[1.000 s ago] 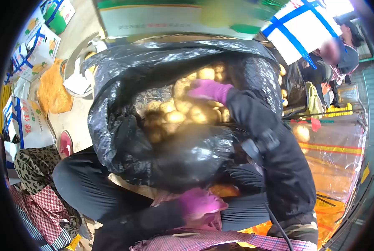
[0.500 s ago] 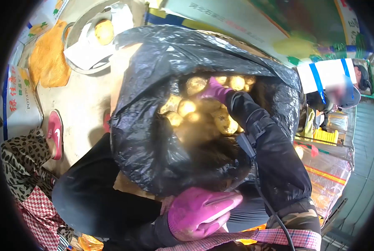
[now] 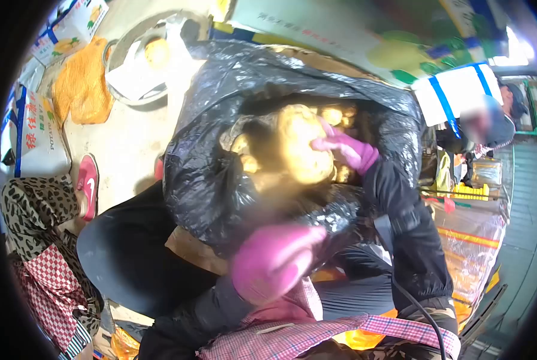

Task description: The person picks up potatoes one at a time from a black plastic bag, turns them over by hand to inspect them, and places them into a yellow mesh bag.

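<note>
Potatoes lie inside a black plastic bag point(image 3: 214, 96) spread open in front of me. My right hand point(image 3: 349, 150), in a purple glove, grips a large yellow potato point(image 3: 304, 144) and holds it up over the bag's opening. Smaller potatoes point(image 3: 249, 163) show below it, at the left of the opening. My left hand point(image 3: 274, 261), in a pink-purple glove, is near the bag's front edge, above my lap. Motion blurs it, and its fingers look bent, but whether anything is in them cannot be made out.
At the upper left, a metal basin point(image 3: 118, 81) holds paper and a potato, beside an orange mesh sack point(image 3: 82, 84). Printed potato cartons point(image 3: 36, 132) stand farther left. A person's red shoe point(image 3: 88, 186) is on the floor. Another person is at the right, near a white box point(image 3: 451, 99).
My right hand has taken hold of the large potato and lifted it toward me. My left hand has moved up and slightly left, closer to the bag. The view has shifted slightly.
</note>
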Available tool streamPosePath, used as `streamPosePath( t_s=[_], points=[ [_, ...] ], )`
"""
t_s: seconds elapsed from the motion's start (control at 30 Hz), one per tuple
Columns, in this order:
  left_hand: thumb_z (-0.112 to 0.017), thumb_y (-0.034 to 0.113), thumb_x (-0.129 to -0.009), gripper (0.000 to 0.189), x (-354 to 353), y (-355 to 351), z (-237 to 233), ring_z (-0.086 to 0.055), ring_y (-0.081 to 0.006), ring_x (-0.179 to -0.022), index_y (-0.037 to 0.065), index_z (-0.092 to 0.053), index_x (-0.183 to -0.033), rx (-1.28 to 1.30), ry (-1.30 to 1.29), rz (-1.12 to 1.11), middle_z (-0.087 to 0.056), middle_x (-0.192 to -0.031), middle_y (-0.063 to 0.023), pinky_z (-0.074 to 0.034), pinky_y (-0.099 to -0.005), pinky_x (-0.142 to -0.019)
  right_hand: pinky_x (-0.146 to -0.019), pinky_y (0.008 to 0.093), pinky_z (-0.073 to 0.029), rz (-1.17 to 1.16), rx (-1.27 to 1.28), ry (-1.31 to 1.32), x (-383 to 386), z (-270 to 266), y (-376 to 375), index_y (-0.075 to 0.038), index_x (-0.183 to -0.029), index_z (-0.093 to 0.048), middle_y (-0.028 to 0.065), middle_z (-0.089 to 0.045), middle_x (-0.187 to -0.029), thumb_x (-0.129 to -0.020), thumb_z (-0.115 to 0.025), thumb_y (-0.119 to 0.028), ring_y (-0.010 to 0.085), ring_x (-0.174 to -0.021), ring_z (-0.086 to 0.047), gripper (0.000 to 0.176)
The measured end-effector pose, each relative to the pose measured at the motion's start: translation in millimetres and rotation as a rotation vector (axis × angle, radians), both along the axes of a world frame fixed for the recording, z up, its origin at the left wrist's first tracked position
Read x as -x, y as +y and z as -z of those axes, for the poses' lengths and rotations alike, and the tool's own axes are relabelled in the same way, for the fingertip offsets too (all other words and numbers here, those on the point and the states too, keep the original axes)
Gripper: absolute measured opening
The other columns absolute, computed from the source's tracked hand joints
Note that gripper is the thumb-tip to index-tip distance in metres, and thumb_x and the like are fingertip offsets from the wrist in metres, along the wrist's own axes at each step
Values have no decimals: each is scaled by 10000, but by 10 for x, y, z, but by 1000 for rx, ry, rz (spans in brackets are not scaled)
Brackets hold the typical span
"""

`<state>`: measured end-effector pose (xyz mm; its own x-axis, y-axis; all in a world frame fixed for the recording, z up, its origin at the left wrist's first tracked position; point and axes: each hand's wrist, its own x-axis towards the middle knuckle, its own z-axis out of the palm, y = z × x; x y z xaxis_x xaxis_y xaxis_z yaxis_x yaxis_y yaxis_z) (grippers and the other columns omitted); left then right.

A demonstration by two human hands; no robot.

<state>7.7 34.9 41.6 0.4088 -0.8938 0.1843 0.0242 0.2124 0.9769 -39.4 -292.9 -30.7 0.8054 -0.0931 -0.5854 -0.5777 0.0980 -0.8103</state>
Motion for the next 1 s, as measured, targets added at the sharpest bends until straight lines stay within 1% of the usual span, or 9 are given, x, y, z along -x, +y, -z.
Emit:
streamPosePath(
  t_s=[0.17,0.23,0.27,0.5,0.63,0.67,0.77,0.9,1.0],
  points=[
    [-433,-60,-856,393,-2,-3,-43,-606,-241,-1046,-9,-539,-1231,46,-266,-315,-606,-1166,-170,-469,-334,-932,-1110,397,-320,279,-188,-297,785,-1176,969,-79,-1514,-150,110,-405,-1437,-661,-784,-177,245,-1335,-397,1067],
    [-443,-9,-884,448,120,-59,-60,-532,-282,-1211,-27,-436,-1331,108,-99,-242,-506,-1331,-186,-412,-374,-1021,-1112,398,-318,445,-285,-349,1060,-1497,1355,-71,-1503,-183,115,-411,-1430,-607,-800,-150,246,-1337,-395,1090],
    [-463,7,-883,476,185,-61,-105,-516,-293,-1234,-32,-406,-1353,62,-201,-186,-483,-1356,-190,-401,-380,-1033,-1114,388,-314,407,-108,-379,1221,-1432,1436,-57,-1497,-191,110,-408,-1430,-610,-807,-154,235,-1339,-387,1085],
    [-559,119,-891,448,676,-177,-492,-571,-351,-1146,-24,-483,-1309,-20,-792,-17,-574,-1245,-199,-449,-375,-964,-1091,365,-340,758,-317,-519,1876,-1502,2436,-29,-1487,-211,112,-395,-1432,-781,-715,-203,219,-1309,-410,885],
    [-506,83,-919,254,605,-211,-26,-616,-316,-1071,-19,-588,-1136,-213,-1333,-33,-610,-1184,-176,-508,-356,-865,-1060,391,-403,892,-545,-530,2142,-1147,2630,-8,-1446,-314,148,-483,-1381,-863,-644,-310,254,-1245,-504,735],
    [-462,68,-943,219,546,-234,32,-610,-278,-1095,-8,-599,-1097,-159,-1275,55,-601,-1209,-171,-504,-339,-901,-1033,412,-440,915,-633,-493,2197,-1091,2639,-20,-1403,-399,166,-542,-1327,-921,-570,-327,270,-1185,-563,597],
    [-438,58,-948,259,633,-295,51,-596,-263,-1126,2,-594,-1147,-71,-425,93,-566,-1273,-179,-484,-317,-957,-1023,406,-448,953,-942,-452,2199,-1141,2643,-30,-1384,-429,149,-562,-1310,-975,-489,-319,257,-1164,-579,504],
    [-368,381,-1022,522,884,-170,-135,-515,-233,-1220,33,-399,-1411,-180,792,297,-502,-1360,-183,-389,-341,-1054,-1018,404,-447,861,-1121,-564,2091,-1092,2658,-52,-1389,-430,130,-549,-1328,-1005,-407,-387,245,-1185,-561,510],
    [-272,521,-999,656,900,-165,-26,-477,-271,-1253,59,-314,-1462,-213,1024,416,-494,-1368,-167,-350,-394,-1088,-973,406,-473,798,-1261,-586,2057,-1141,2687,-47,-1346,-455,132,-566,-1275,-997,-413,-385,256,-1140,-575,488]
  ],
)
